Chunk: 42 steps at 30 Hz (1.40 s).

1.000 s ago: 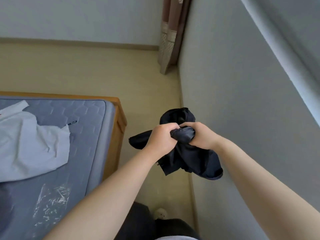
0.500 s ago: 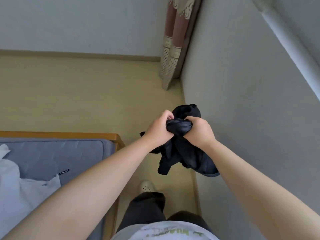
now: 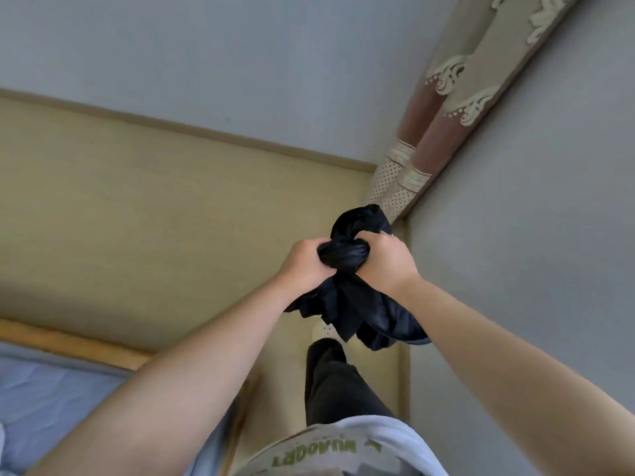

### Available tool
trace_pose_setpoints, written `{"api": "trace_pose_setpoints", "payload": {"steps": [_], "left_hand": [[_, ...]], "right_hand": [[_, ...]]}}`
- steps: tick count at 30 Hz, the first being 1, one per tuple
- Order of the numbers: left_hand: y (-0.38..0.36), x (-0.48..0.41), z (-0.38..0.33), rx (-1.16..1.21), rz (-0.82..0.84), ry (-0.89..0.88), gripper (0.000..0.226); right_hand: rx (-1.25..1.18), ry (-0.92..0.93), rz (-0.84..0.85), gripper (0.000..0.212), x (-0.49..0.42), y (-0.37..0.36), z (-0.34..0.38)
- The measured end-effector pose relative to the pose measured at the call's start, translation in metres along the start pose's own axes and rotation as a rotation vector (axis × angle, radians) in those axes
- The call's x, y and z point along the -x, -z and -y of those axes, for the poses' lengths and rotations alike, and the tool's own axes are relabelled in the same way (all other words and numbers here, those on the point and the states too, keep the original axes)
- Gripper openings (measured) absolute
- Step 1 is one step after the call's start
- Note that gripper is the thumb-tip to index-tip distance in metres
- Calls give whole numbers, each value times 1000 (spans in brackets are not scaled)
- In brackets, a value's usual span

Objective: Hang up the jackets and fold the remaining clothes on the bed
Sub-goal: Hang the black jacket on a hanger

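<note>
Dark garment (image 3: 347, 297) bunched up, held above floor.

A pale tan floor (image 3: 171, 218) runs back to a grey-blue far wall (image 3: 240, 63), with a darker skirting board (image 3: 206, 132) along their join. A second grey wall (image 3: 532, 269) closes the right side, and in the far right corner hangs a reddish-brown curtain (image 3: 443, 108) with cream embroidery and a dotted hem. At the near left stands a bed (image 3: 51, 400), blue-grey on top, edged by a wooden frame (image 3: 68, 341); the light is soft and even.
</note>
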<state>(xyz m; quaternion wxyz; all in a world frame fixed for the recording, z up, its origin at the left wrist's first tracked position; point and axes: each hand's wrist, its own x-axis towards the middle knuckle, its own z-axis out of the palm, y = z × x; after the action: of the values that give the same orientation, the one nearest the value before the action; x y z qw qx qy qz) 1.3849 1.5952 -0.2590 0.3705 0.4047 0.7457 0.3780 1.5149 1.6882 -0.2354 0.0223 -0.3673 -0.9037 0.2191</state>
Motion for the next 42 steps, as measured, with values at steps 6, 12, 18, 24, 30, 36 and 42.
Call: {"api": "trace_pose_setpoints", "payload": {"steps": [6, 12, 18, 24, 30, 36, 42], "left_hand": [[106, -113, 34, 63, -236, 179, 15], [258, -164, 94, 58, -467, 220, 7], [433, -189, 197, 148, -610, 317, 9], [605, -168, 287, 108, -754, 486, 17], [738, -133, 357, 224, -969, 619, 17], [878, -102, 449, 279, -1147, 707, 3], [1011, -64, 521, 345, -1239, 868, 14]], "right_hand": [[93, 172, 166, 12, -189, -5, 64], [148, 396, 236, 5, -335, -40, 197], [145, 595, 297, 11, -461, -116, 368], [163, 774, 400, 10, -537, -191, 557], [169, 930, 448, 18, -587, -262, 719], [124, 1079, 535, 17, -642, -353, 886], [197, 1265, 647, 12, -675, -414, 1063]]}}
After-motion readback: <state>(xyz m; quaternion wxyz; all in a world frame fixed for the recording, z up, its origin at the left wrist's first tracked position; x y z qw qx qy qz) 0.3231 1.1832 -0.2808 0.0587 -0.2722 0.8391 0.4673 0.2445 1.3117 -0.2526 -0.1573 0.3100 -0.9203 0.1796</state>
